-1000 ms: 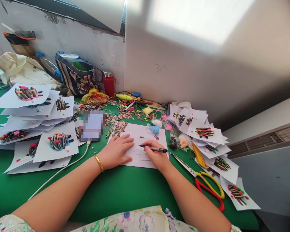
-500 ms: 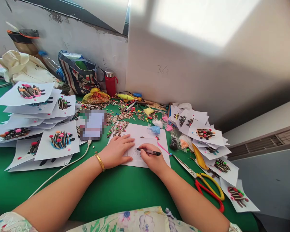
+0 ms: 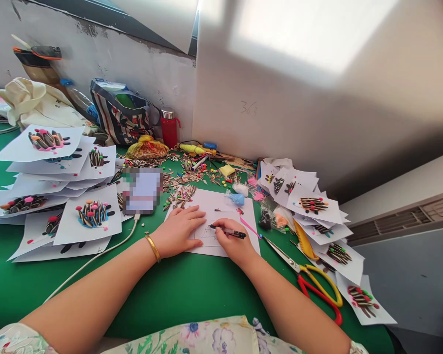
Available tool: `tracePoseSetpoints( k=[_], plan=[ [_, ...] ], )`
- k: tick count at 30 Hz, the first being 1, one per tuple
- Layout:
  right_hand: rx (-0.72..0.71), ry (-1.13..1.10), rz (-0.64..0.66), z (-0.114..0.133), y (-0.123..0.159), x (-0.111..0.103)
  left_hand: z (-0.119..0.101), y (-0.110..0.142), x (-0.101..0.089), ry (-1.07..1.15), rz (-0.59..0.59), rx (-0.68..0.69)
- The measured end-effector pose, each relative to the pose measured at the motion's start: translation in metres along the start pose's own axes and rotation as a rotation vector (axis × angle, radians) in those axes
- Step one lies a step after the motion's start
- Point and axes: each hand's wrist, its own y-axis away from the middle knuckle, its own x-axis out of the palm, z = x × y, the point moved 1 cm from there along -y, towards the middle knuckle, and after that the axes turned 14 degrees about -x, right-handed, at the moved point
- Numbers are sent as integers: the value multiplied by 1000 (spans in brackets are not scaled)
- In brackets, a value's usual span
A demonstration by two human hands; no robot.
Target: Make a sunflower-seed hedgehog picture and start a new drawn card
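Note:
White paper (image 3: 206,249) lies on the green table in front of me, with thin pen lines drawn near its middle. My left hand (image 3: 180,229) rests flat on the paper's left side, fingers stretched out, a gold bangle at the wrist. A black pen (image 3: 233,233) sits in my right hand (image 3: 237,246), thumb and fingers closed around it, its tip at the drawn lines. Above the hands, a small blue clay packet (image 3: 237,198) lies on the paper's top part. Sunflower seeds (image 3: 182,195) lie along its upper left edge.
Stacked papers with seed-and-clay hedgehogs stand at left (image 3: 92,216) and right (image 3: 313,204). Open-handled scissors (image 3: 299,268) lie right of the paper, beside a yellow cutter (image 3: 304,240). A phone (image 3: 142,191) with a cable is at left. A red flask (image 3: 169,129) and striped bag (image 3: 121,113) stand behind.
The pen tip has shifted very slightly with my right hand, and a few more lines show on the paper. My left hand stays in place.

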Motion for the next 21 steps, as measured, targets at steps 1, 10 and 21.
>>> tracePoseSetpoints(
  k=[1,10,21],
  plan=[
    [-2,-2,3,0,0,0,0,0,0,-2,0,0],
    [24,2,-17,1,1,-1,-1,0,-1,8,7,-4],
    [18,13,-12,0,2,-1,-2,0,-2,-8,2,1]
  ],
)
